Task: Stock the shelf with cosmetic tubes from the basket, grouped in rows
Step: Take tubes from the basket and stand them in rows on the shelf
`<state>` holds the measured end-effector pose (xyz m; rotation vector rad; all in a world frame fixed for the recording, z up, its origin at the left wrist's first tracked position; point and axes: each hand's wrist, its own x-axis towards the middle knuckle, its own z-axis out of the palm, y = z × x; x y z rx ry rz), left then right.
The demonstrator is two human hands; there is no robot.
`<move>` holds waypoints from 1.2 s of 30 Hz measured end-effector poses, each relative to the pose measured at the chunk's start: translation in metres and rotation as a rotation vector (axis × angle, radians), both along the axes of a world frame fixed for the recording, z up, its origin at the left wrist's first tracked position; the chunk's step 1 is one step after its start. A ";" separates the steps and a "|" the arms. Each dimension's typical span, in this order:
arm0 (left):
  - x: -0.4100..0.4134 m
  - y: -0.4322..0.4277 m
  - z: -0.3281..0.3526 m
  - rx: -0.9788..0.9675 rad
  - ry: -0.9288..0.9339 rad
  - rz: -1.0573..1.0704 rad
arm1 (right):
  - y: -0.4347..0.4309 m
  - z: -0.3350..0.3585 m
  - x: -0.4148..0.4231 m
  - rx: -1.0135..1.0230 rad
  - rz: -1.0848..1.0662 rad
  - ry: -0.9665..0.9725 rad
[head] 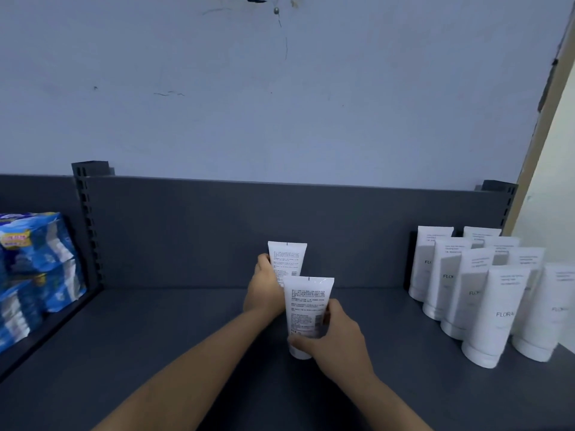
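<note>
Two white cosmetic tubes stand cap-down in the middle of the dark grey shelf [155,343], their printed backs facing me. My left hand [263,290] grips the farther tube [287,258] from its left side. My right hand [336,340] is wrapped around the lower part of the nearer tube [306,309], which stands just in front of the first. At the right end of the shelf, several more white tubes [473,293] stand in two rows, labels forward. The basket is out of view.
Blue packaged goods [34,269] are stacked on the neighbouring shelf section at left, beyond a slotted upright [88,225]. The shelf's grey back panel [249,222] rises behind the tubes. A pale wall edge [541,213] borders the right side.
</note>
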<state>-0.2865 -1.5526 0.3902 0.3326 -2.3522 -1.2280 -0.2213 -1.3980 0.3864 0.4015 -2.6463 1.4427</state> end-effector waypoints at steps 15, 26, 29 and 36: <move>-0.023 -0.018 -0.017 0.273 0.007 -0.193 | -0.014 0.011 0.005 0.283 -0.225 0.095; -0.029 -0.036 -0.014 0.304 0.015 -0.279 | -0.023 0.003 -0.001 0.201 -0.031 0.014; -0.027 -0.037 -0.009 0.276 -0.002 -0.291 | -0.043 -0.001 -0.004 0.296 -0.158 0.078; -0.022 -0.037 -0.014 0.169 0.000 -0.252 | -0.072 -0.010 -0.026 0.177 -0.210 0.002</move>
